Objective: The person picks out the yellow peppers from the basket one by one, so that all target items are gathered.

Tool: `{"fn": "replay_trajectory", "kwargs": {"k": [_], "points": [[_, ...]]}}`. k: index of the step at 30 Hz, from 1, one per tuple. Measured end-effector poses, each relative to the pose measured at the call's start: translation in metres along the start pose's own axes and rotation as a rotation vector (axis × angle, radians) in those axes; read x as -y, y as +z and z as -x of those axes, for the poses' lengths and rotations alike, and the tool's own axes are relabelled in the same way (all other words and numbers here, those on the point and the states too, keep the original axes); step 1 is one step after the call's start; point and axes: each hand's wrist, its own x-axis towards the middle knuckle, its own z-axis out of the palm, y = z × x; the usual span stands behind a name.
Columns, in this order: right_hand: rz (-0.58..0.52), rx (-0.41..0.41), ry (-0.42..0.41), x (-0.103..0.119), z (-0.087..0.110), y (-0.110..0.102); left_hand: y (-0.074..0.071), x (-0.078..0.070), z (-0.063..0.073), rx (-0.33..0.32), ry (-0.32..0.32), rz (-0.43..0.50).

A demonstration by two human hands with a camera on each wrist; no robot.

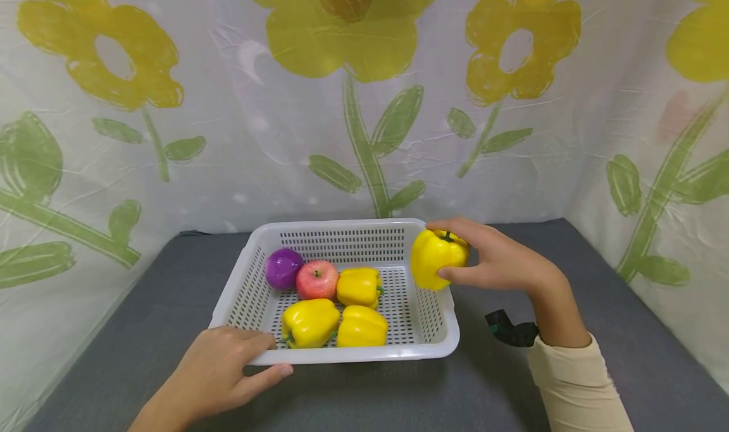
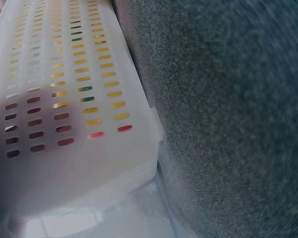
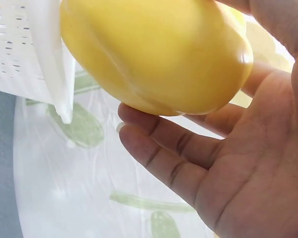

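A white plastic basket with slotted walls stands on the dark table. Its near left rim is held by my left hand, the fingers over the edge and the thumb outside; the left wrist view shows the slotted wall close up. My right hand holds a yellow bell pepper, stem up, at the basket's right rim. From the right wrist view, the thumb and fingers go round this pepper. Inside the basket lie a purple round item, a red apple and three yellow bell peppers.
A dark grey cloth covers the table. Behind and at both sides hangs a pale curtain printed with yellow flowers. A black strap-like device sits at the right wrist, beside a cream sleeve.
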Motion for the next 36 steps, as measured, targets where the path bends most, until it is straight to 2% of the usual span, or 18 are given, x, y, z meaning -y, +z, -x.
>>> {"fn": "replay_trajectory", "kwargs": {"k": [9,25,36], "points": [[0.014,-0.044,-0.008,-0.005,0.004,-0.006,-0.001,-0.002,-0.001,0.031,-0.018,0.001],[0.049,-0.091,0.057,-0.011,0.01,-0.014,-0.001,-0.001,-0.001,0.008,-0.007,-0.001],[0.061,-0.089,0.103,-0.021,0.011,-0.016,0.0,-0.001,0.0,0.026,-0.018,0.003]]}}
